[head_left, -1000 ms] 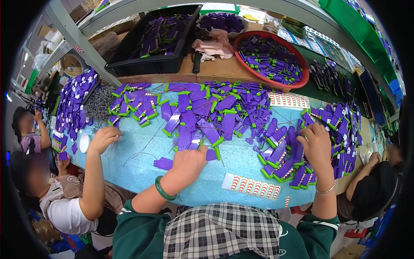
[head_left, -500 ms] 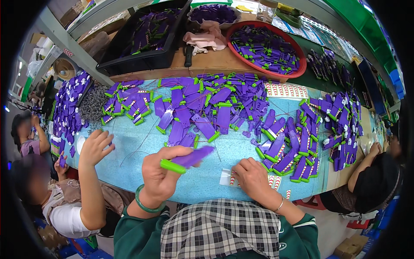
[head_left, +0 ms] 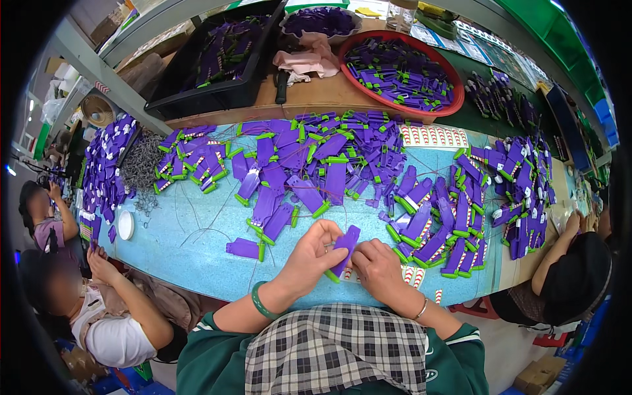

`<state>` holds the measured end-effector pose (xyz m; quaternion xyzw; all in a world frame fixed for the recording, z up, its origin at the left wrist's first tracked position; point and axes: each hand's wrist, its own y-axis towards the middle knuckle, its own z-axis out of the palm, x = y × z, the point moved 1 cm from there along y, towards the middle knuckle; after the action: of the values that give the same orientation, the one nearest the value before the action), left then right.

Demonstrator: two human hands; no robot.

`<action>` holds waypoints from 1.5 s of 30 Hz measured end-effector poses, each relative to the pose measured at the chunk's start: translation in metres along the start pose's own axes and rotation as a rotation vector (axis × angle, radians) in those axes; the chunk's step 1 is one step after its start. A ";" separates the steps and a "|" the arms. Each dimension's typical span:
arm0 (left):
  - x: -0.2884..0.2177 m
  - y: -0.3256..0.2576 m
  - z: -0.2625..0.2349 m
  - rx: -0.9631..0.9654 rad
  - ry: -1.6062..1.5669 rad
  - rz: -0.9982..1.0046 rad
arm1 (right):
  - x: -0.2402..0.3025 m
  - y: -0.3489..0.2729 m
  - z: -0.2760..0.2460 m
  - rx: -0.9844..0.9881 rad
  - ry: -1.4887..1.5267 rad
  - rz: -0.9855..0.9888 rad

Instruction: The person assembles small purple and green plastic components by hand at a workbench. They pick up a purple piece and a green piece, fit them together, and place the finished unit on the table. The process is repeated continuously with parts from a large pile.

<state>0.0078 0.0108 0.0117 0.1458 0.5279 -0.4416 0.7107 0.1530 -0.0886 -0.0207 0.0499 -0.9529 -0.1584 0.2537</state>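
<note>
My left hand (head_left: 311, 258) grips a flat purple plastic piece with a green end (head_left: 344, 247), held upright over the near edge of the light blue table (head_left: 191, 232). My right hand (head_left: 378, 270) meets it from the right, fingertips touching the piece's lower part. Under my right hand lies a white sheet of red-striped stickers (head_left: 415, 275), mostly hidden. A large heap of the same purple and green pieces (head_left: 316, 164) spreads across the table beyond my hands, and a second heap (head_left: 454, 210) lies to the right.
A red basin (head_left: 454, 99) and a black crate (head_left: 197, 99) at the back hold more purple pieces. A pink cloth (head_left: 309, 60) lies between them. A person sits at my left (head_left: 105, 309), another at the right edge (head_left: 573, 276). A white lid (head_left: 125, 225) rests at left.
My left hand picked a purple piece from the heap and drew it toward my body. My right hand left the right heap and came in to touch the piece.
</note>
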 end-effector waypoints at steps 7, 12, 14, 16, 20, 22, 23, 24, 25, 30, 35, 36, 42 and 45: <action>0.047 0.009 -0.018 -0.127 -0.106 -0.048 | -0.013 -0.005 -0.004 -0.049 0.612 0.234; 0.028 0.009 -0.013 -0.061 -0.437 0.001 | -0.036 -0.005 -0.005 -0.156 1.588 0.624; 0.018 0.008 -0.014 -0.028 -0.417 0.002 | -0.039 -0.005 -0.009 -0.128 1.652 0.648; 0.010 0.003 -0.015 0.030 -0.416 -0.033 | -0.039 -0.002 -0.014 -0.105 1.635 0.662; 0.010 0.000 -0.013 0.161 -0.346 -0.075 | -0.027 0.009 -0.040 -0.096 1.379 0.580; 0.014 0.002 -0.007 0.108 -0.125 -0.060 | -0.021 0.012 -0.051 -0.053 1.139 0.501; 0.013 0.002 -0.003 0.102 0.035 -0.042 | -0.020 0.012 -0.055 -0.011 0.979 0.460; 0.011 0.001 0.001 0.095 0.195 -0.022 | -0.018 0.013 -0.059 0.031 0.818 0.418; 0.009 0.001 0.006 0.087 0.355 -0.002 | -0.013 0.016 -0.065 0.031 0.697 0.356; 0.006 0.007 0.016 0.065 0.178 0.080 | 0.012 0.029 -0.074 -0.247 0.540 0.311; 0.001 0.009 0.018 0.083 0.076 -0.025 | -0.001 0.012 -0.041 -0.172 0.918 0.390; 0.000 0.008 0.018 0.096 0.086 -0.059 | 0.000 0.012 -0.039 -0.184 0.884 0.384; -0.003 0.010 0.017 0.127 -0.536 -0.165 | -0.002 0.012 -0.039 -0.221 1.076 0.449; 0.006 0.015 0.006 0.153 -0.443 -0.156 | -0.005 0.008 -0.033 -0.164 1.190 0.550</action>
<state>0.0237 0.0127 0.0042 0.0574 0.3340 -0.5549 0.7598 0.1735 -0.0888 0.0065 -0.1358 -0.6130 -0.1054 0.7712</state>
